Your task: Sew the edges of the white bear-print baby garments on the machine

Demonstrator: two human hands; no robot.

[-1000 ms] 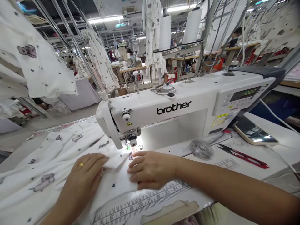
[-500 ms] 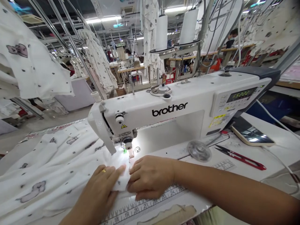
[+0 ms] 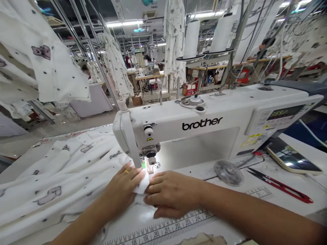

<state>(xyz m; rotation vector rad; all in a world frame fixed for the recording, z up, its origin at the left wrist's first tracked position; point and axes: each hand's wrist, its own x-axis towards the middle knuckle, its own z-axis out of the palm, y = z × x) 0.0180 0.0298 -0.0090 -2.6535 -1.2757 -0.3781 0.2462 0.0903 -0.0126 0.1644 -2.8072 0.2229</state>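
White printed fabric [image 3: 84, 163] with grey bear and dot motifs spreads over the left of the sewing table, its edge running under the lit needle area of the white sewing machine [image 3: 168, 124]. My left hand [image 3: 125, 183], with a ring on one finger, lies on this fabric just before the presser foot, fingers stretched out and pressing it down. Close beside it, my right hand [image 3: 173, 192] has its fingers bent at the fabric's right edge, gripping it; the fingertips are partly hidden. A small pinkish piece [image 3: 150, 168] shows beside the needle.
A clear plastic bobbin-like disc [image 3: 229, 173], red-handled thread snips [image 3: 283, 187] and a phone [image 3: 293, 156] lie right of my right hand. A printed ruler scale [image 3: 163, 229] crosses the front. Thread cones [image 3: 191, 39] stand behind the machine; printed garments [image 3: 58, 64] hang at left.
My left hand has moved forward, nearer the needle, and the fabric between my hands has advanced toward the machine. The camera view has shifted, so the machine appears further right.
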